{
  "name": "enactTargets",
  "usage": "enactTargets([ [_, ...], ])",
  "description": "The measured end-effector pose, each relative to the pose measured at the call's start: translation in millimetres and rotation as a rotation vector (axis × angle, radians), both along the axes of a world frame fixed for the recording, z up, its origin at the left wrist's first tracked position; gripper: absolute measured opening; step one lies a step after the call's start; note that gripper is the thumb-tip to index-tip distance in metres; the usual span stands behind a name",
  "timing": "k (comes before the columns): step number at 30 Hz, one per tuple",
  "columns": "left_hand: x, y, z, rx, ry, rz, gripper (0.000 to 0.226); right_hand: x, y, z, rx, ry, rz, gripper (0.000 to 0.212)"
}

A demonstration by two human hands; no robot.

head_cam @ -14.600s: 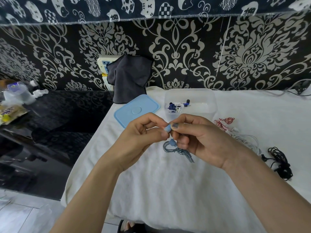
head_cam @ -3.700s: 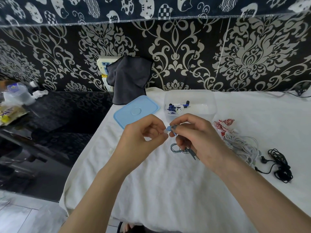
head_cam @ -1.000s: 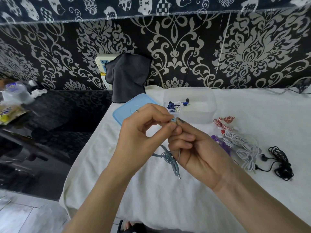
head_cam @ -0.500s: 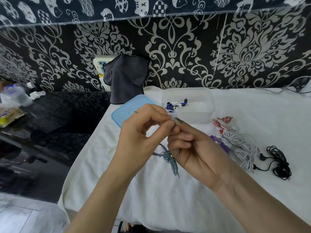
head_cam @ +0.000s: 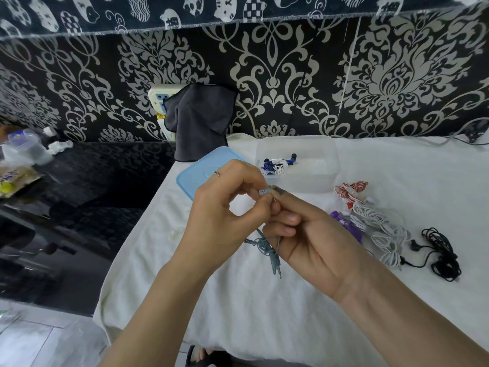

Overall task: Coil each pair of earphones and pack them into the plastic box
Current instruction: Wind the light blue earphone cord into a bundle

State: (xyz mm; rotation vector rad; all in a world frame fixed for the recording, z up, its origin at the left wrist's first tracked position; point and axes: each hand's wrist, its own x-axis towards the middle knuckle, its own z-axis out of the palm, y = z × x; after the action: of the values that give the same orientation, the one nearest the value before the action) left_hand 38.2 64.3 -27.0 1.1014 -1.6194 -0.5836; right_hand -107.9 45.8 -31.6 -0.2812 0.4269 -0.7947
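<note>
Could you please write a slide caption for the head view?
Both hands pinch grey-blue earphones above the white cloth, near the plastic box.

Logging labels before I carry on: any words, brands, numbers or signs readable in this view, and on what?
None can be read.
Yellow packet at far left: has print, too blurred to read.
Capped plastic container beside it: label too small and blurred.
White power strip on the wall: blue markings, no legible text.
Plastic box, blue lid and the grey-blue earphones: no visible text.
</note>
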Motion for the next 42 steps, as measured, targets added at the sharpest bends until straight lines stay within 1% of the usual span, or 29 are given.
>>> enactTargets([
  [2,-1.6,-0.2,1.1,0.012,0.025,-0.002,0.019,0.7,0.9,2.1,-0.027,0.032,-0.015,0.006],
  [7,-1.3,-0.7,3.3,-0.008,-0.011,0.004,0.028,1.1,2.1,4.6,-0.031,0.088,-0.049,0.014],
  [9,-0.9,-0.7,4.1,-0.021,-0.025,0.016,0.028,1.8,1.9,4.7,-0.04,0.091,-0.058,0.009],
  [15,0.4,-0.1,4.1,-0.033,-0.054,0.05,0.022,1.5,-0.6,1.8,-0.092,0.117,-0.059,0.011],
  [18,1.7,0.5,3.2,-0.026,-0.061,0.036,0.015,1.3,-1.1,0.8,-0.112,0.135,-0.068,0.008],
  [20,1.8,1.7,2.7,-0.009,-0.035,0.016,0.008,1.4,-1.8,1.0,-0.102,0.128,-0.074,0.009],
  [22,1.2,2.4,2.2,0.012,-0.001,0.012,0.005,1.3,-2.7,1.3,-0.077,0.125,-0.083,0.014],
  [25,0.9,2.2,0.9,0.032,0.013,0.033,0.007,0.9,-2.7,1.5,-0.075,0.12,-0.082,0.019],
  [29,-0.7,2.2,1.8,0.045,0.038,0.025,0.01,1.0,-2.4,1.9,-0.122,0.145,-0.089,0.019],
  [31,-1.3,1.8,1.8,0.026,0.032,0.022,0.012,1.2,-2.7,2.1,-0.157,0.169,-0.099,0.02],
  [34,0.1,0.1,-1.0,-0.041,-0.036,0.025,0.009,-0.1,-3.5,3.2,-0.163,0.17,-0.111,0.02],
  [38,2.3,-1.0,-3.6,-0.131,-0.081,0.034,0.01,-2.4,-2.4,5.7,-0.116,0.104,-0.099,0.007],
  [42,3.4,-2.3,-5.3,-0.166,-0.117,0.057,0.006,-2.9,-2.2,6.2,-0.063,0.049,-0.071,0.006],
])
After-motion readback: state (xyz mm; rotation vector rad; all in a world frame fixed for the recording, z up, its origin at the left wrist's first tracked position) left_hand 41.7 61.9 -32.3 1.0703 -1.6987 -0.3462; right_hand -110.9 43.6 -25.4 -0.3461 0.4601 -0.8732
